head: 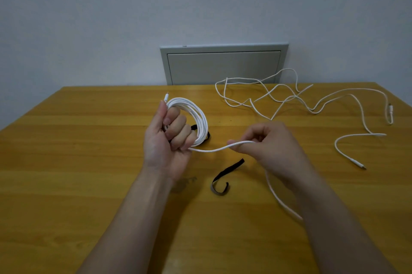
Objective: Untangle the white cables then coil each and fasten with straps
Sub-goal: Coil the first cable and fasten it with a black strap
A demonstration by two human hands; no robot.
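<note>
currently my left hand (169,137) is fisted round the coil of white cable (197,115), fingers curled through its middle and thumb up along its outer side. the coil stands upright, held above the wooden table (89,162). one plug (166,97) pokes up at the top of the coil. my right hand (267,142), to the right of the coil, pinches the uncoiled tail (214,150) between thumb and forefinger. the rest of that tail drops below the hand toward the near right, blurred.

risks noted:
- the turns are kept together by grip alone. if my left fingers loosen while taking the next turn, the loops may spring apart or slide off.
- the curled black strap (223,179) lies on the table nearer to me than the coil, close under the tail. a dragged tail could snag it or push it away.
- a second black strap (206,135) sits just behind the coil, mostly hidden; how it lies i cannot tell.
- the other white cable (289,97) sprawls loose beyond and right of the coil, apart from the tail. a wide pull could tangle the two again.
- twist left in the tail would likely kink the last turns.
</note>
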